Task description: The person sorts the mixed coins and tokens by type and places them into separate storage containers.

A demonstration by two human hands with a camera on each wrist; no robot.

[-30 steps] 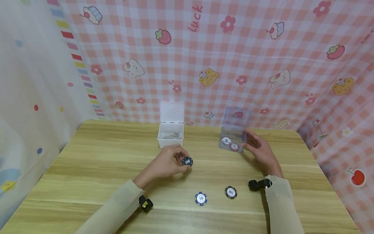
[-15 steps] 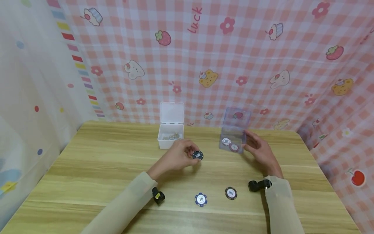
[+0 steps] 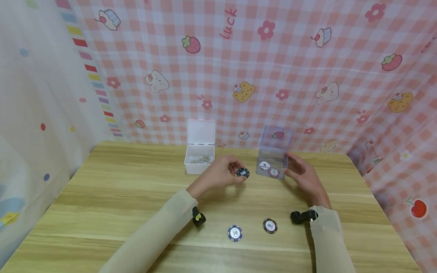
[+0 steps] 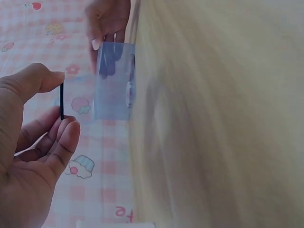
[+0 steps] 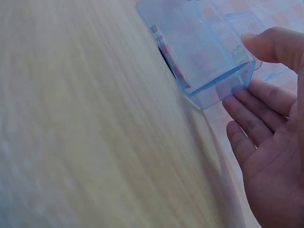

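In the head view my left hand (image 3: 223,171) pinches a black poker chip (image 3: 243,173) marked 100 above the table. The left wrist view shows this chip (image 4: 61,101) edge-on between thumb and fingertips. The chip is just left of a clear bluish plastic box (image 3: 272,163), whose lid (image 3: 277,137) stands up at the back. A white-faced chip (image 3: 264,165) and a reddish chip (image 3: 274,172) lie inside. My right hand (image 3: 305,178) holds the clear box at its right end, thumb near the front corner. In the right wrist view its fingers (image 5: 254,111) lie against the end wall.
A white plastic box (image 3: 199,167), lid up, holds several coins (image 3: 203,159) behind my left forearm. Nearer on the wooden table (image 3: 102,197) lie a blue chip (image 3: 235,233) marked 10 and a black chip (image 3: 270,226) marked 100. A checked curtain (image 3: 211,76) hangs behind.
My left hand has moved right and slightly away from me with the black chip, from in front of the white box toward the clear box. The right hand stays in place on the clear box.
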